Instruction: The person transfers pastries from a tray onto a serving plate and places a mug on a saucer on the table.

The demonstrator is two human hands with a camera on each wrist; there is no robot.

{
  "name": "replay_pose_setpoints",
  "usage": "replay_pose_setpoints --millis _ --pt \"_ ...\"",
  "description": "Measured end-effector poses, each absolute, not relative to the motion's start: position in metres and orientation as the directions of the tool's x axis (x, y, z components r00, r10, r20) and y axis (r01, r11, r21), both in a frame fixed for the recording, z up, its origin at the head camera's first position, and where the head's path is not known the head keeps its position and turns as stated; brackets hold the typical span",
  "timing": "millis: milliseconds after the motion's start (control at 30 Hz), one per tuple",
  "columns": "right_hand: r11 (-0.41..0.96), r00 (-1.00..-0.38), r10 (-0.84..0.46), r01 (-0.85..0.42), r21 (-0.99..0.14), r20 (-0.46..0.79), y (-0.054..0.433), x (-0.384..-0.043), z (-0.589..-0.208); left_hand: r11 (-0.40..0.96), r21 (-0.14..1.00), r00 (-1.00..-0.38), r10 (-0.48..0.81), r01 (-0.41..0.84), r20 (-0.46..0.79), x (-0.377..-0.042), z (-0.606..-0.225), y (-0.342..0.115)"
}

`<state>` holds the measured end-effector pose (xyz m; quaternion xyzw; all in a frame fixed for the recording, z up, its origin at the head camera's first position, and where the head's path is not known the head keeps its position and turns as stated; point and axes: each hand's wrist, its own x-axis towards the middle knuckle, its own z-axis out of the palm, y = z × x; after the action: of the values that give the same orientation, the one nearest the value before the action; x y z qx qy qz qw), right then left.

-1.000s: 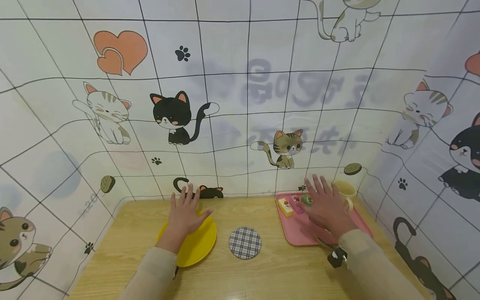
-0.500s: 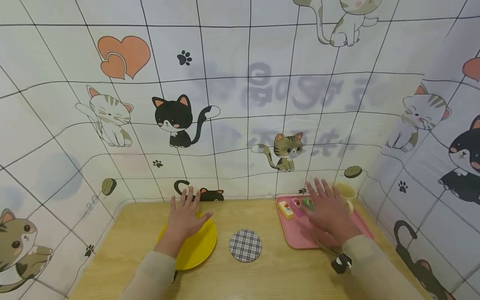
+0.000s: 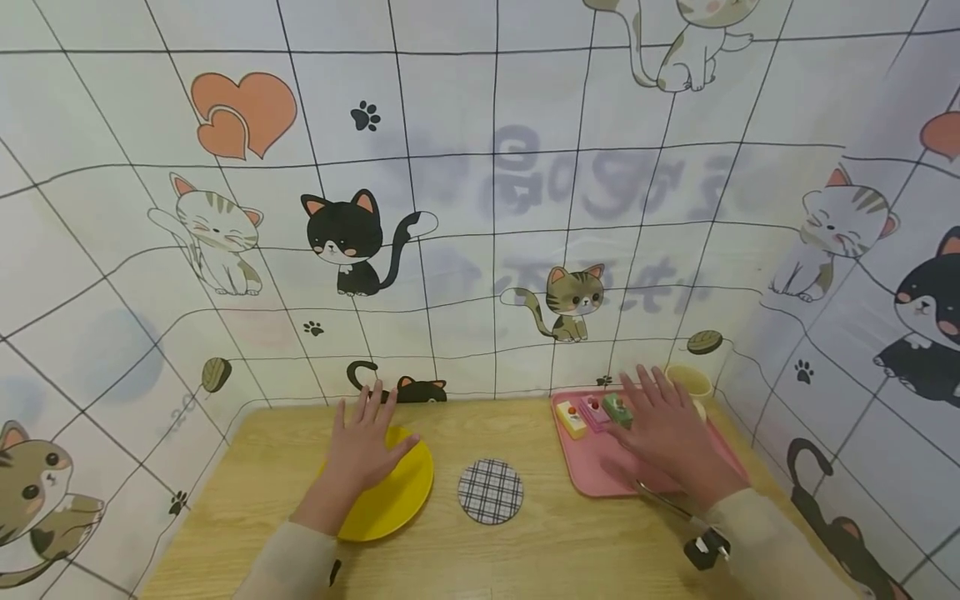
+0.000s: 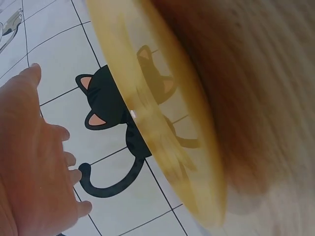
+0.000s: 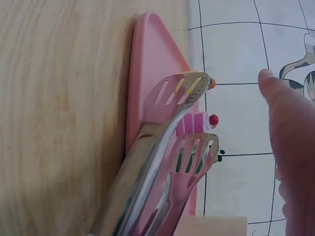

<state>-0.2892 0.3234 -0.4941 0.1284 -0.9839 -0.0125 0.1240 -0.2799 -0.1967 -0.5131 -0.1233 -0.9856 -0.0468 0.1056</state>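
Head view: left hand (image 3: 360, 457) spread, unladen, above yellow plate (image 3: 390, 500); right hand (image 3: 666, 432) likewise, above pink tray (image 3: 588, 465) with cakes (image 3: 595, 412); checked coaster (image 3: 491, 492) between. Left wrist: hand apart from plate. Right wrist: slotted tongs (image 5: 155, 157) before tray.

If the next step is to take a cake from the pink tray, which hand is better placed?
Probably the right hand: it hovers over the pink tray, near the green cake. The left hand is over the yellow plate, farther away.

Left hand (image 3: 363, 450) over plate (image 3: 393, 500), right (image 3: 666, 429) over tray (image 3: 596, 467)
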Motion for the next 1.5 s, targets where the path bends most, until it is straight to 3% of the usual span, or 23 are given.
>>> replay_pose_setpoints --millis 133,333,567,833,1167,1500 --pt "0.95 -0.92 -0.312 -0.298 0.093 0.239 0.327 -0.279 -0.493 0.962 0.068 -0.94 0.241 0.264 0.243 -0.276 -0.515 -0.202" --pt "0.921 -0.856 -0.384 -0.383 0.075 0.345 0.333 -0.266 -0.494 0.95 0.094 -0.919 0.259 0.298 0.296 -0.27 -0.52 -0.214" --pt "0.962 -0.902 -0.251 -0.274 -0.016 0.352 0.343 -0.246 -0.502 0.927 0.157 -0.904 0.277 0.341 0.326 -0.259 -0.518 -0.227" --pt "0.948 -0.882 -0.259 -0.31 -0.069 0.393 0.368 -0.231 -0.52 0.905 0.274 -0.918 0.235 0.327 0.319 -0.246 -0.518 -0.242" --pt "0.943 -0.948 -0.167 -0.234 -0.238 0.271 0.386 -0.205 -0.528 0.838 0.396 -0.91 0.255 0.376 0.326 -0.231 -0.534 -0.268" --pt "0.947 -0.965 -0.127 -0.186 -0.263 0.227 0.402 -0.181 -0.536 0.809 0.47 -0.934 0.279 0.353 0.221 -0.223 -0.543 -0.285"
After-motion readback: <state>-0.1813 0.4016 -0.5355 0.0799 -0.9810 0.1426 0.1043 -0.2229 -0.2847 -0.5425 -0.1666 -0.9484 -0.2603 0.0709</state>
